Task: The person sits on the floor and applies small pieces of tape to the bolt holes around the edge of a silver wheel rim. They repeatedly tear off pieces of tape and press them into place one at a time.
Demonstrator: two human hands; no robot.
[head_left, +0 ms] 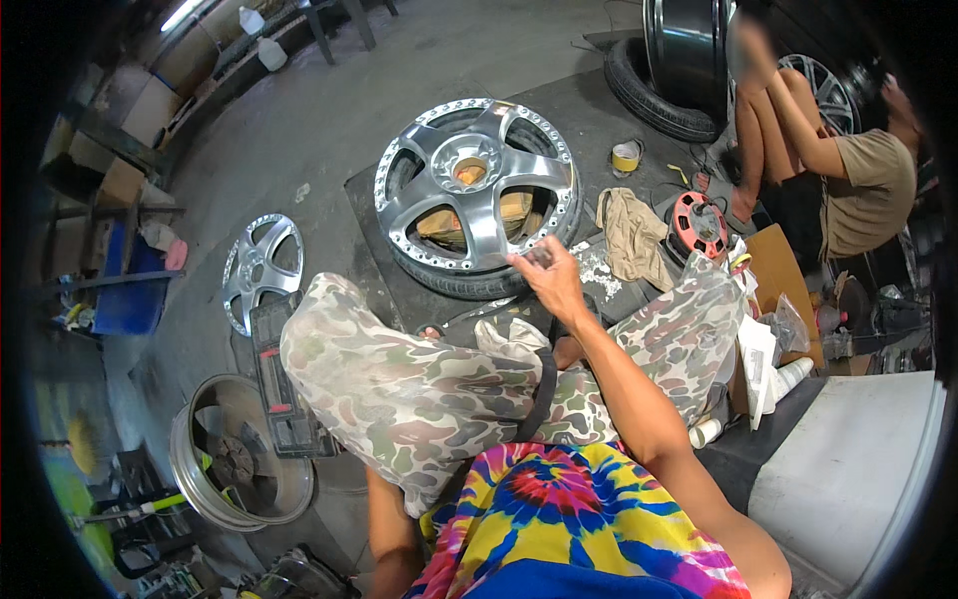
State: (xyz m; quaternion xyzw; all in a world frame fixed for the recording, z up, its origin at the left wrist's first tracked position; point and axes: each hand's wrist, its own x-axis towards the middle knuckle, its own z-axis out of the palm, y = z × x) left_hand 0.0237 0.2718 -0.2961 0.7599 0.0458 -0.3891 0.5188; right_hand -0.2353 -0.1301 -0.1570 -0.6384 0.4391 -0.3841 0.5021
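A silver five-spoke wheel rim with small bolts round its edge lies face up on a black tire in front of me. Over the rim's near edge is my right hand, thumb and fingers drawn together in a pinch by the lower spoke. Whatever it may hold is too small to make out. Beneath the spokes, brown and yellowish material shows through the openings. Only part of my left arm shows beside my camouflage trousers; the left hand is out of sight.
A smaller silver wheel face and a bare rim barrel lie left, beside a black toolbox. To the right are a tan cloth, a red cable reel, yellow tape and a seated person. A tire lies behind.
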